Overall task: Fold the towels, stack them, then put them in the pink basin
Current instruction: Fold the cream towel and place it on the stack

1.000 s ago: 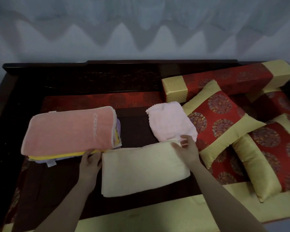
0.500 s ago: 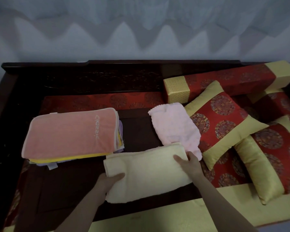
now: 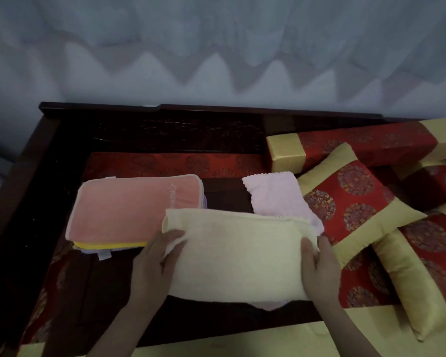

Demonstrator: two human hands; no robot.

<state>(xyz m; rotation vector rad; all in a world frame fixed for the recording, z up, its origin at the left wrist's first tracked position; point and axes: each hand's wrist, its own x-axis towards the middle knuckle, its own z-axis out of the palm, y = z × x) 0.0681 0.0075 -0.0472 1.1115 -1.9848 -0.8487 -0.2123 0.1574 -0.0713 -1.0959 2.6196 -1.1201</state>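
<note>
**Cream towel going onto the stack**

I grip the folded cream towel [image 3: 237, 253] at both short ends. My left hand [image 3: 152, 258] pinches the end nearest the stack of folded towels [image 3: 129, 210], thumb on top, and my right hand [image 3: 319, 266] wraps round the far end. The towel sits just right of the stack, with its near corner over the salmon towel on top.

To land it well, I judge I should carry both ends level, pinch the layers so the fold cannot slip open, and set it down square on the salmon one.

It is thick, soft and pale, folded into a long rectangle with a slightly loose upper edge. A pale pink towel [image 3: 273, 194] lies further right of the stack, partly behind it. The pink basin is not in view.
</note>
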